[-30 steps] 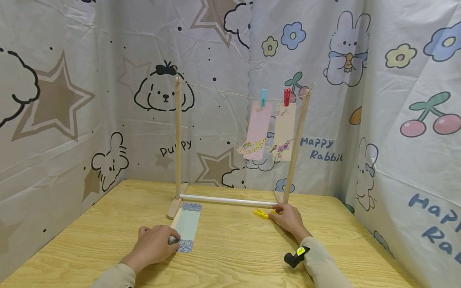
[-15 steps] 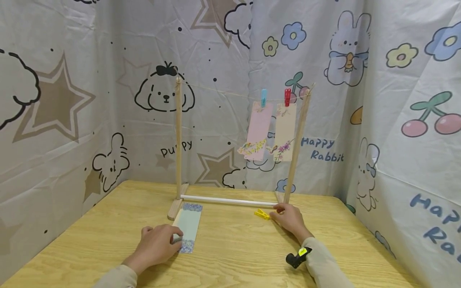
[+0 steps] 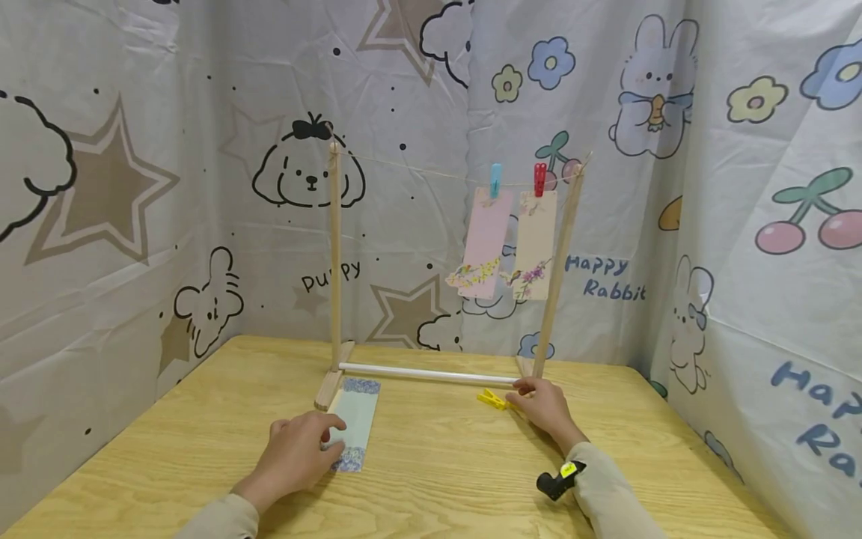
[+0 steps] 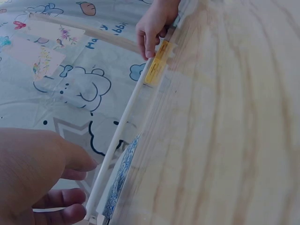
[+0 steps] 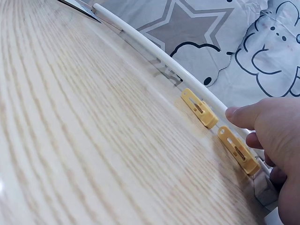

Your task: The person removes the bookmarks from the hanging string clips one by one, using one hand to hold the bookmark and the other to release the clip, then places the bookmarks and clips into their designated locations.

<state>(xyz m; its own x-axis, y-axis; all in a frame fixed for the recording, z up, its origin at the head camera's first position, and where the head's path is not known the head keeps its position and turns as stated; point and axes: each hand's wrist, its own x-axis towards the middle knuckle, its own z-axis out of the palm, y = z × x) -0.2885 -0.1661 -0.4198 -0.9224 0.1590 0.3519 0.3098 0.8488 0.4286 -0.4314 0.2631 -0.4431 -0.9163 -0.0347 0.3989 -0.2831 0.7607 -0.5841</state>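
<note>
A pale green card (image 3: 357,419) with blue patterned ends lies on the table at the left in the head view. My left hand (image 3: 299,453) hovers over its left edge, fingers loosely bent and spread from the thumb. In the left wrist view that hand (image 4: 42,180) has nothing between its fingers. At the right foot of the wooden frame, my right hand (image 3: 542,410) is close beside a yellow clothespin (image 3: 492,400). The right wrist view has two such clothespins, one farther off (image 5: 199,108) and one (image 5: 238,150) just below the thumb.
A wooden frame (image 3: 335,254) with a string and a white bottom rod (image 3: 424,373) stands behind the hands. From its string hang a pink card (image 3: 483,239) by a blue clothespin (image 3: 496,180) and a cream card (image 3: 536,239) by a red clothespin (image 3: 539,180).
My left hand has risen slightly and its fingers have spread; the grey patch between thumb and fingers no longer shows. The right hand stays almost still by the yellow clothespins.
</note>
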